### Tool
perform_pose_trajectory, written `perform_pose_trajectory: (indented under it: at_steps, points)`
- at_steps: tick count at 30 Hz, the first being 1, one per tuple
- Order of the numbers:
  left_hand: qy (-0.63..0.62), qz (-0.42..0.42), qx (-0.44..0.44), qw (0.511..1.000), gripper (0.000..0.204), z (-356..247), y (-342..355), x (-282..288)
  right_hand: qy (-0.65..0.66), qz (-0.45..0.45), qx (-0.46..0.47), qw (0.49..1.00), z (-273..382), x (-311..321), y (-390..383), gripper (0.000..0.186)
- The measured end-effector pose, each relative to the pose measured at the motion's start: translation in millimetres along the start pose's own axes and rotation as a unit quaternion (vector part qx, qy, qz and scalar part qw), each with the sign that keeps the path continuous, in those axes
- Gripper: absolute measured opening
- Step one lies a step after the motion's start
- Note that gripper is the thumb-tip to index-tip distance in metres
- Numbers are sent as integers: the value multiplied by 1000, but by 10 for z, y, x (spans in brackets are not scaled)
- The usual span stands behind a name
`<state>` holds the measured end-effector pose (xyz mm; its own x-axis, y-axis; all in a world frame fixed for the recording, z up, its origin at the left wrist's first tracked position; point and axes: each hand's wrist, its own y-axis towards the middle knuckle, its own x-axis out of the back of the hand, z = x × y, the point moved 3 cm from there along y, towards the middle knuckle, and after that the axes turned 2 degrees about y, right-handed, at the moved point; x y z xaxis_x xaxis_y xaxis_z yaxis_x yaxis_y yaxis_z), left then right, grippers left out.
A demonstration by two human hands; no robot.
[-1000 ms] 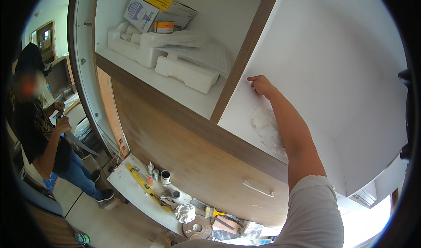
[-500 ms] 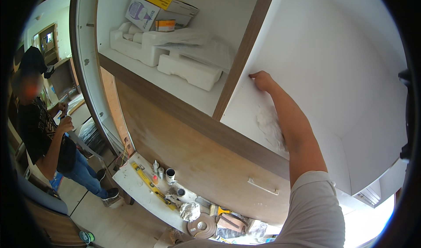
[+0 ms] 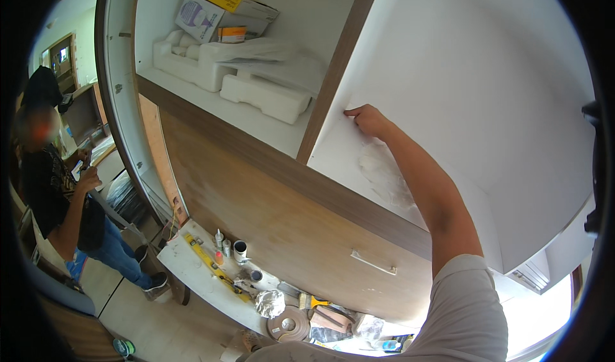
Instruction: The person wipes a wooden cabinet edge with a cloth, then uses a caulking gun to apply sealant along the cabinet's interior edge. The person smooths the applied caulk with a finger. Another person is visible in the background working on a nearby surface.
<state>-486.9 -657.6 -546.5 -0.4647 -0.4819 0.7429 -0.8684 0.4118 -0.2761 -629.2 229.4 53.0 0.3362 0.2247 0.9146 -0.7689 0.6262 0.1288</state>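
Observation:
My right hand [image 3: 366, 120] reaches into the white right-hand compartment [image 3: 442, 93] of a wall cabinet. Its fingertips touch the low inner left side, just behind the brown upright divider [image 3: 333, 74]. The index finger points left with the other fingers curled in; whether something small is pinched there is hidden. Beside the forearm, a crumpled clear plastic bag [image 3: 384, 170] lies on the compartment floor. My left hand is out of view.
Boxes [image 3: 218, 16] and white foam packing [image 3: 266, 98] fill the left compartment. Below, a counter holds a yellow spirit level [image 3: 208, 259], a brush [image 3: 312, 301], a roll of edge banding [image 3: 288, 324] and a crumpled ball [image 3: 270, 304]. A person [image 3: 67, 195] stands at left.
The whole view has shifted slightly, moving the scene left and up. My right hand has slid a little along the inner side toward the cabinet's front edge.

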Motion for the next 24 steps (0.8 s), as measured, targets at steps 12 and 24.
perform_pose_trajectory:
  at_steps: [12, 24]
  points:
    - [-53, 20, -34, 998, 26, -168, 339, -184, 239, 57, -24, 969, 153, 399, -736, 44]
    - [-98, 14, 160, 982, 53, -17, -44, -377, -57, -88, 167, 980, 111, 537, -2870, 26]
